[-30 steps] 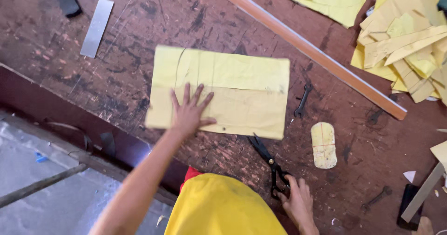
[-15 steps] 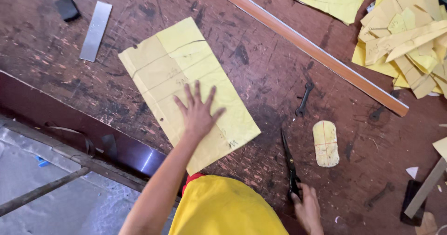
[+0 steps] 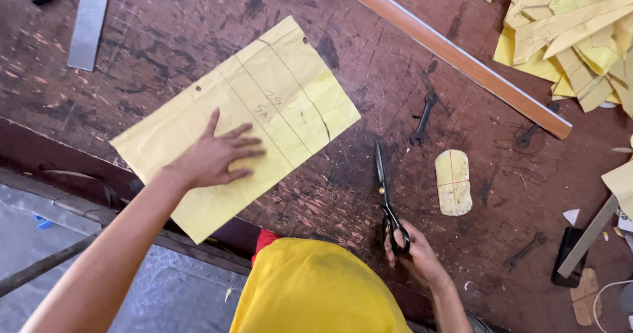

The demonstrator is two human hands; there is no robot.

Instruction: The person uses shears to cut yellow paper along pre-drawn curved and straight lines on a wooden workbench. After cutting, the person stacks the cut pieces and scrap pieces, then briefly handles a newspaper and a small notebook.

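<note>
Yellow paper sheet [image 3: 264, 109] with pencil lines is lying flat on the scratched brown workbench [image 3: 198, 16], turned on a diagonal, one corner hanging over the near edge. My left hand [image 3: 214, 155] is pressed flat on top of it, fingers spread — palm down, not grasping anything, just pinning it. Off to the right of that hand, well clear of the sheet, my right hand [image 3: 412, 254] is clenched through the loops of black scissors [image 3: 386, 194], blades shut and pointing away from me. Just right of the scissors sits 1 small rounded yellow template [image 3: 453, 182], and beyond the blade tips a little dark wrench [image 3: 422, 119]. Further out — a long wooden strip [image 3: 455, 53] and a heap of yellow cutouts [image 3: 580, 36].
</note>
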